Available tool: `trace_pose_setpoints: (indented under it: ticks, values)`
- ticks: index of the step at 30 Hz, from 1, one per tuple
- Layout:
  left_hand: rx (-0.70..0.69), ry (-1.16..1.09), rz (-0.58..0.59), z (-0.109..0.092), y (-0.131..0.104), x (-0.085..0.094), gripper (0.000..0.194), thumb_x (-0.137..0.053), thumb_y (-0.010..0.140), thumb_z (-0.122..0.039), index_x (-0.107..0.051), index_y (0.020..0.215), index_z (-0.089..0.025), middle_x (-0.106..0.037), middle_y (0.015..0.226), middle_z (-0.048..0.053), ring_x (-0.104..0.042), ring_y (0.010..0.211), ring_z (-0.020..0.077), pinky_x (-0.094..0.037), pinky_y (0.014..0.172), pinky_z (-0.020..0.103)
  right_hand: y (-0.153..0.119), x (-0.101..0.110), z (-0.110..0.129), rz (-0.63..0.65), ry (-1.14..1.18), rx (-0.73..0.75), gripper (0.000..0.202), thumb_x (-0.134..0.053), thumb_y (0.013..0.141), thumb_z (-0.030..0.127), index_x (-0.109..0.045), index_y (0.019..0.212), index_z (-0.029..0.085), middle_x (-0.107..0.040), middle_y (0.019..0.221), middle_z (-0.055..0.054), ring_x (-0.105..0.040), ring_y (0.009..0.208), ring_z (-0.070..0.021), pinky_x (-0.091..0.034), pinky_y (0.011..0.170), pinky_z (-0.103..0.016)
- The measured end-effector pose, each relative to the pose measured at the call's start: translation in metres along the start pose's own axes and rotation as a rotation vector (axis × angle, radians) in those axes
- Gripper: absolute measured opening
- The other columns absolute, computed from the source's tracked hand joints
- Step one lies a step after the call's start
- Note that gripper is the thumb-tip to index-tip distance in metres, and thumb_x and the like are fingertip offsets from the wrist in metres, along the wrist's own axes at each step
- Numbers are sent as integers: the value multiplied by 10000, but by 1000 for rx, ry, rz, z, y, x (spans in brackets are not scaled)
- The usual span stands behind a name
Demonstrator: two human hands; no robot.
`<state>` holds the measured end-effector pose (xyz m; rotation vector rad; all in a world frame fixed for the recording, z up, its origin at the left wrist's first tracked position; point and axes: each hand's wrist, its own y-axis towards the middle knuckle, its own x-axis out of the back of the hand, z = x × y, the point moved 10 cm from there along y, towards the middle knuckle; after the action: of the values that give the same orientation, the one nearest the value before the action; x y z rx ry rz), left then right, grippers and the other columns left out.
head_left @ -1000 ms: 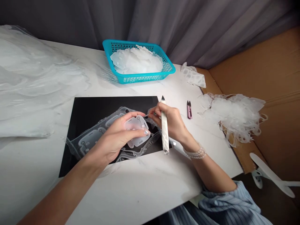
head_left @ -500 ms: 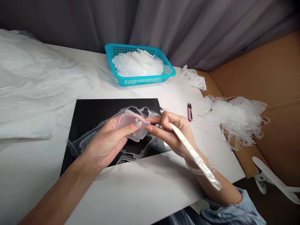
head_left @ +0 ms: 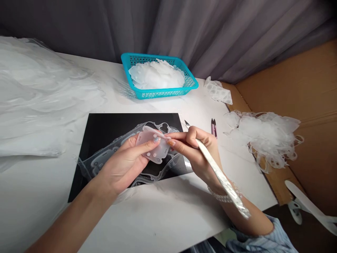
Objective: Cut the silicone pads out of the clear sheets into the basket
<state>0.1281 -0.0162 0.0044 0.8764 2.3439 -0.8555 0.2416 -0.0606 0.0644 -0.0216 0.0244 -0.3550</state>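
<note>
A translucent, pinkish-looking silicone piece (head_left: 153,144) with small round dots and slots is pinched in my left hand (head_left: 126,163), thumb on its face. My right hand (head_left: 198,149) grips a craft knife (head_left: 219,175) wrapped in silvery-white tape, its dark blade tip pointing away past the knuckles. Thumb and forefinger of that same hand pinch the right edge of the silicone piece. Beneath both hands, a clear moulded silicone sheet (head_left: 105,160) with cut-out openings lies over a black board (head_left: 101,128).
A blue basket (head_left: 163,94) of translucent pieces stands at the back. Thread snips (head_left: 213,129) lie right of the board. Clear scraps (head_left: 268,133) pile up at the right by a cardboard wall (head_left: 295,88). Stacked translucent sheets (head_left: 39,98) cover the left of the white table (head_left: 158,218).
The view has shifted slightly, so the scene sits a little lower. The right hand has moved slightly right, showing more of the knife tip. Both hands keep their hold on the silicone piece.
</note>
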Motion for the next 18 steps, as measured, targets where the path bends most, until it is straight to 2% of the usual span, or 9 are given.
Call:
trace_pose_setpoints:
  ticks: [2,5,7,10,13,15,18]
  values:
    - [-42,107,-42,-7,1,8,193,-755,810,-295,-741,995,-243,-735,1096,35,-634,1114,216,-488,957,306,5,8,-5,-31,13,-5,493,-787,792,262,-326,625,216,-779,909,-63,-682,696,-167,-578,636,-309]
    - [-180,351,-274,-36,-2,39,386,-746,805,-393,-678,1163,-267,-679,1253,46,-574,1230,235,-436,1008,322,22,44,-8,-173,-24,34,486,-796,776,284,-334,640,211,-763,910,-70,-694,721,-170,-558,579,-269]
    - [-260,459,-409,-59,-6,61,443,-704,814,-469,-644,1204,-267,-652,1292,63,-553,1255,247,-425,999,334,44,75,1,-291,-78,99,469,-796,763,306,-347,665,211,-749,911,-69,-704,734,-178,-558,556,-259]
    - [-372,570,-502,-90,-12,84,462,-655,806,-510,-642,1184,-246,-658,1258,83,-575,1207,271,-439,950,347,96,108,26,-423,-138,222,436,-781,744,314,-359,700,216,-709,875,-40,-686,700,-158,-572,546,-259]
    - [-444,770,-542,-109,-17,97,412,-618,803,-517,-666,1099,-234,-693,1180,81,-622,1105,280,-469,887,338,158,115,40,-494,-160,261,385,-730,798,304,-363,722,215,-652,822,5,-643,645,-113,-576,568,-248]
    - [-442,987,-542,-112,-17,100,366,-555,839,-510,-665,1065,-244,-715,1127,72,-653,1034,268,-485,855,330,192,113,38,-516,-205,225,276,-689,877,294,-458,774,185,-619,784,17,-618,620,-98,-560,563,-231]
    - [-385,1246,-536,-105,-15,103,321,-500,867,-465,-666,1026,-241,-734,990,72,-683,901,260,-490,790,341,217,109,31,-497,-322,182,200,-625,972,321,-603,957,123,-622,829,-1,-610,652,-98,-543,577,-226]
